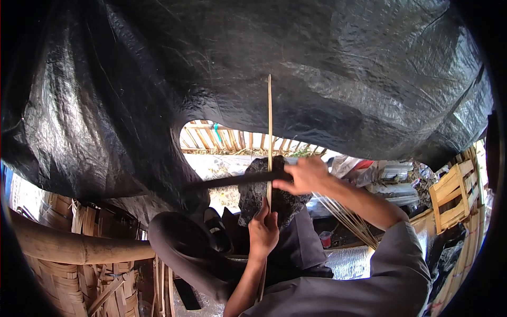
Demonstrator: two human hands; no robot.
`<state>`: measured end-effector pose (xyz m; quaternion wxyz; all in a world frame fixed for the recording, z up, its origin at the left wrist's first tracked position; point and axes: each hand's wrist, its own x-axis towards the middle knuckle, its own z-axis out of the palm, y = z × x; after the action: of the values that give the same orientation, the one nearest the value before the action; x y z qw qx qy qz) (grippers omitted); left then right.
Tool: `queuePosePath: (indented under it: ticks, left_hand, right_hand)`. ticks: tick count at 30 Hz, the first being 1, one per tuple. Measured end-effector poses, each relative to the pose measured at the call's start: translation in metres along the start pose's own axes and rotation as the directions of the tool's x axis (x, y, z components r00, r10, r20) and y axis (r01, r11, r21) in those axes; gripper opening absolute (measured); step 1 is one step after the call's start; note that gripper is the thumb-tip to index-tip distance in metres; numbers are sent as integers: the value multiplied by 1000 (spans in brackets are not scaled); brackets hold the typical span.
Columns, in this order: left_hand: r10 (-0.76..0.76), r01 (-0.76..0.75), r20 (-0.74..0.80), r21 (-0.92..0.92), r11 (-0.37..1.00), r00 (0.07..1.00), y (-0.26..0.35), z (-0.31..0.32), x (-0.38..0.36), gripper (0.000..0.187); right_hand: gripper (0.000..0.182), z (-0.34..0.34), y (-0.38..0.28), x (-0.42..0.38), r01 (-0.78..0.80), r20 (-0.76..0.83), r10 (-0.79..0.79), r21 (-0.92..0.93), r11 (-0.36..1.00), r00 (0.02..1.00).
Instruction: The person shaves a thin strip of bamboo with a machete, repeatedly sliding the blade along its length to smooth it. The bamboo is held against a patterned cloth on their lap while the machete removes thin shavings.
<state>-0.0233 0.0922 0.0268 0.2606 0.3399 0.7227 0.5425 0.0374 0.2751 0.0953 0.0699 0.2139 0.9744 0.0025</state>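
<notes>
A long, thin, pale strip (270, 121), probably bamboo, stands upright in the view, its pointed tip against the black sheet. Its lower part is pinched in my left hand (263, 232), below the blade. My right hand (309, 175) is wrapped round the handle end of a long dark blade (232, 181), which reaches left and crosses the strip. The handle itself is hidden by my fingers. Behind the strip and blade lies a rough black lump (253, 198), like a stone or bundled cloth, close to my lap.
Black plastic sheeting (338, 68) hangs ahead. A thick bamboo pole (84, 249) runs at left beside woven baskets (55, 274). Thin strips (346, 219) lie right of my lap, near a small red cup (325, 239). A wooden crate (452, 196) is at far right.
</notes>
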Motion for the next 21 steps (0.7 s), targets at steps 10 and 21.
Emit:
queuePosePath:
  ticks: [10,21]
  left_hand:
    - [3,-4,-17,-19,1000,1000,5,0,2,44]
    - [123,-114,-87,99,989,989,0,7,2,50]
  right_hand:
    - [59,4,-4,-16,19,30,-25,204,979,999]
    - [66,27,3,-9,-6,-223,30,111,994,974]
